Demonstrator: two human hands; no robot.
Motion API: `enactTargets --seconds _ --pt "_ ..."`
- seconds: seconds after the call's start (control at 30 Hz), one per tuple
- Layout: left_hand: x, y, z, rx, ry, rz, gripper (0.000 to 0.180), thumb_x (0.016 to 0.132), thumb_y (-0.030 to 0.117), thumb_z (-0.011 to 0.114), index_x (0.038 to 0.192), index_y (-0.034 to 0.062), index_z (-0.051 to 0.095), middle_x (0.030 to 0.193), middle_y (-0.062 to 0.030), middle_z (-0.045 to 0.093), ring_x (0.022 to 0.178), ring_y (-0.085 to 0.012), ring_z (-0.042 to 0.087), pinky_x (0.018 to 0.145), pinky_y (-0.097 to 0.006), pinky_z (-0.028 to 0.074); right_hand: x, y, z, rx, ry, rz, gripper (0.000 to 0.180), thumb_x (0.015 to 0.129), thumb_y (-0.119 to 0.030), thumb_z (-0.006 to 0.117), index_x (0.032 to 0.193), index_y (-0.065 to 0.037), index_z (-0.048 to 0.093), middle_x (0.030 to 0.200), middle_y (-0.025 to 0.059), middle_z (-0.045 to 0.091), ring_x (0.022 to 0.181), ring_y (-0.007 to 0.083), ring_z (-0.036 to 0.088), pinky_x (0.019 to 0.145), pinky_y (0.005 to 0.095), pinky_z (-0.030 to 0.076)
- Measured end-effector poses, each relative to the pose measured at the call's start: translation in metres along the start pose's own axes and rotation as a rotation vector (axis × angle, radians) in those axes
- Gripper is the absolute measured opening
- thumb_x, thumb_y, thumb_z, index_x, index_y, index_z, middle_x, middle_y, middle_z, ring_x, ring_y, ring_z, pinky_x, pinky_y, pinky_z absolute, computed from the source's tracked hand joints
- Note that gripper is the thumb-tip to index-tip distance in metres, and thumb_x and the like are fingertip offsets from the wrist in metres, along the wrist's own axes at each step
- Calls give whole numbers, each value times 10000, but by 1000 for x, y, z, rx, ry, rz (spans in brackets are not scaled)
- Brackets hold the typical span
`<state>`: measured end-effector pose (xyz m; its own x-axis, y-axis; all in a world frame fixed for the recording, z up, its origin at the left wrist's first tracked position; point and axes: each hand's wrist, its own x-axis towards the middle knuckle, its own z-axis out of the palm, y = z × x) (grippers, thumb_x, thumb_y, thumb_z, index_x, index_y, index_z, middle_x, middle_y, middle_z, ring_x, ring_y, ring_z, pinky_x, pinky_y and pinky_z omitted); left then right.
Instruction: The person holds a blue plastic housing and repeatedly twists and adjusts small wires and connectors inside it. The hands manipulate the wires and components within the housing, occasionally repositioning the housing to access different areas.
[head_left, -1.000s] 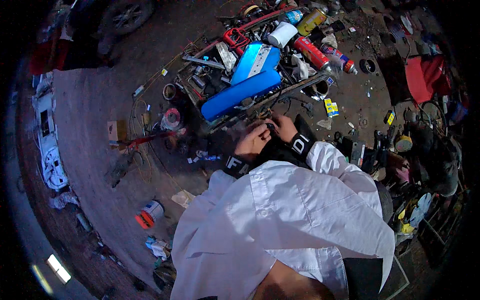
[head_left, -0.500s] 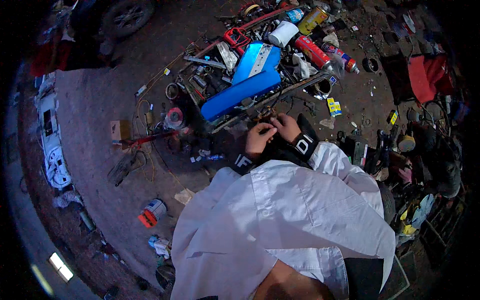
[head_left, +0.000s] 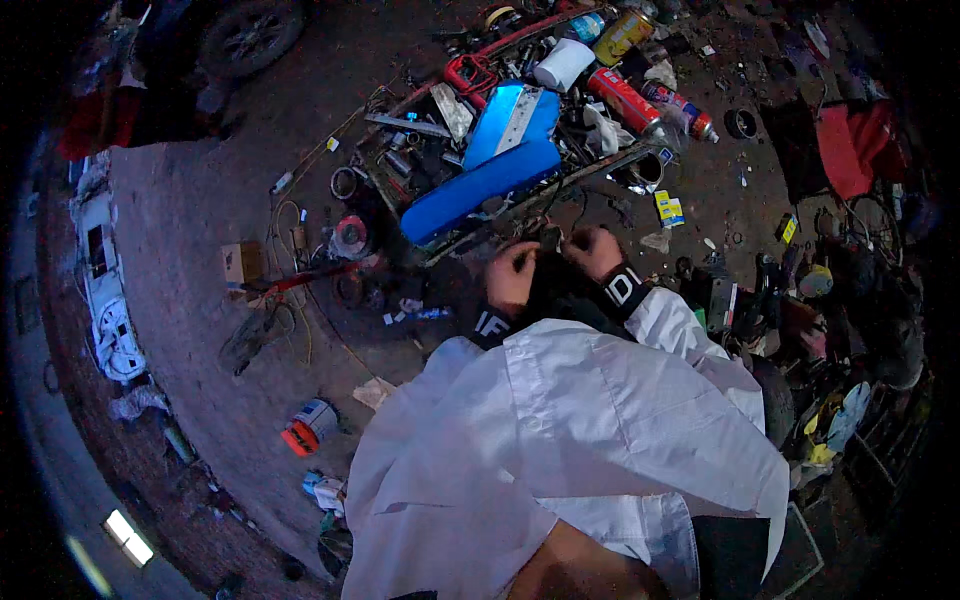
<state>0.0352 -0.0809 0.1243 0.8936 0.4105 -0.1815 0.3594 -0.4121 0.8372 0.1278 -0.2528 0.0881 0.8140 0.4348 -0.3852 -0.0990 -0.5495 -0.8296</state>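
Observation:
My left hand [head_left: 509,277] and my right hand [head_left: 597,253] are held in front of me, a short gap apart, just short of the tool tray's near edge. Fingers on both are curled closed in a pinch. What they grip is too small and dark to make out. A small dull roundish piece [head_left: 550,237] shows between them, near the fingertips. Black cuffs with white lettering ring both wrists, below white sleeves. Beyond the hands, a large tray [head_left: 585,178] is piled with tools and metal parts. A long blue panel [head_left: 482,192] lies across its near side.
A white roll [head_left: 564,65], a red spray can [head_left: 624,98] and other cans lie at the tray's right. A yellow small box [head_left: 667,209] sits on the floor. Left are a cardboard box [head_left: 241,263] and an orange-and-grey container [head_left: 310,427]. Dark clutter fills the right.
My hands have drawn apart from being together at the fingertips. The left has shifted slightly nearer me, the right a little to the right.

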Motion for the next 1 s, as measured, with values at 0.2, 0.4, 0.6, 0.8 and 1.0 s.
enactTargets --seconds 0.2,0.4,0.6,0.8,1.0 --pt "11 23 -17 115 103 151 185 825 90 628 1007 94 662 1035 -120 581 910 -333 587 773 -397 488 3 2 -22 -316 28 141 293 725 -304 744 867 -55 681 827 154 678 768 331 656 673 412 515" --pt "15 28 -12 266 104 135 210 858 141 615 1065 123 645 1044 -107 576 913 -331 591 751 -424 502 5 -15 -27 -287 164 78 354 708 -341 764 884 -54 657 815 155 671 787 333 653 681 405 517" --pt "22 19 -15 276 88 123 200 835 159 651 1033 130 660 1040 -111 597 872 -321 621 716 -402 511 7 -20 -17 -367 52 92 336 747 -334 751 841 -23 665 754 158 667 720 336 655 646 401 510" --pt "25 22 -15 256 75 115 124 799 106 675 908 46 670 887 -109 617 798 -286 632 682 -380 507 12 -20 15 329 -89 -67 245 827 -237 709 796 3 665 712 57 640 632 134 568 593 291 441" --pt "29 9 -14 107 44 102 113 769 62 693 874 25 674 828 -117 608 738 -263 629 651 -341 493 21 -30 28 751 -173 157 208 874 -181 661 779 3 674 740 28 647 683 111 564 660 260 432"
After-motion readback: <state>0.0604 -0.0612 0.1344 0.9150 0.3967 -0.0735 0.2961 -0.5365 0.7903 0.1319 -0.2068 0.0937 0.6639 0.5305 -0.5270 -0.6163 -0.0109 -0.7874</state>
